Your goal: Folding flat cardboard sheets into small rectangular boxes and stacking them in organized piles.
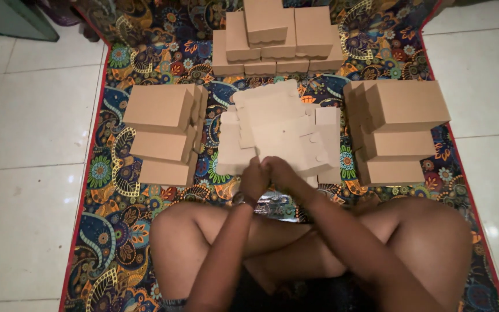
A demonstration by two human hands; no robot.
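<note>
A loose pile of flat, unfolded brown cardboard box blanks (278,130) lies on the patterned mat in front of my crossed legs. My left hand (253,179) and my right hand (279,172) meet at the near edge of the pile, fingers curled together. They touch the lowest corner of the top blank; whether they pinch it I cannot tell. A watch or bracelet sits on my left wrist.
Folded brown boxes stand in stacks around the pile: left stack (166,130), right stack (397,127), back stack (275,37). The colourful paisley mat (116,231) has a red edge and lies on white floor tiles (24,127).
</note>
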